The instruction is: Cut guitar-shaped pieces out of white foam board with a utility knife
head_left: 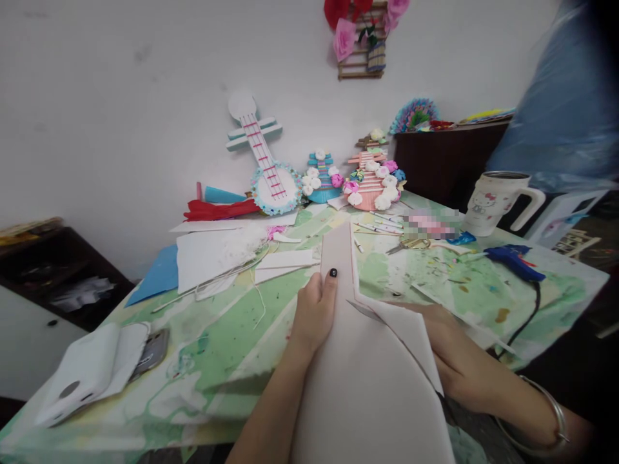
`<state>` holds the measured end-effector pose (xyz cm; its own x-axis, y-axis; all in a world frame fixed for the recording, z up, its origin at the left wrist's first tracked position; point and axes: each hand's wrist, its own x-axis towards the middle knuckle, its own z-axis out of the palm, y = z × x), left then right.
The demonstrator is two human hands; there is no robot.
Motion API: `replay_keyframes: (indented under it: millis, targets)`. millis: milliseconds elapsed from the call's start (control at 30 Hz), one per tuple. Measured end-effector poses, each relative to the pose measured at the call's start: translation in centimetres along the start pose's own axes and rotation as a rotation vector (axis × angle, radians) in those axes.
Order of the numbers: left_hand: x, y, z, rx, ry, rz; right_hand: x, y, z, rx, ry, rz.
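A person's left grip (316,312) clasps the edge of a white foam board (367,393) at the center of the frame, its dark-nailed thumb pressed flat on the face and its other fingers largely hidden. The board runs from mid-frame down to the bottom edge, its narrow neck pointing up the picture. A pointed metal blade (363,310) lies at a cut along the right side, where a strip of the board (405,325) lifts away. Behind that strip, the right grip (452,354), a silver bangle (558,412) at its wrist, is partly concealed; how far it is closed, and on what, cannot be told.

Across the green-patterned tabletop (232,351), gold-handled scissors (416,243) and a blue glue gun (517,263) lie at right, near a white Hello Kitty mug (488,206). A white pouch (89,367) partly covers a gray phone (153,351) at lower left. Along the wall at upper center, a handmade white stringed instrument (278,187) leans beside a blue one (325,193) and a pink one (370,183), both trimmed with flowers.
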<state>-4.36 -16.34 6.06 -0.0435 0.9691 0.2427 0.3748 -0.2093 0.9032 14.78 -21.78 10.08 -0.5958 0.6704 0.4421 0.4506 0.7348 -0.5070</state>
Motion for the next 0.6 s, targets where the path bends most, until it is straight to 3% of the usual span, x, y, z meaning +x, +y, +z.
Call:
replay_keyframes:
  millis: [600]
  targets:
    - [-0.01, -0.04, 0.07, 0.090, 0.011, -0.023, 0.17, 0.79, -0.04, 0.040, -0.047, -0.028]
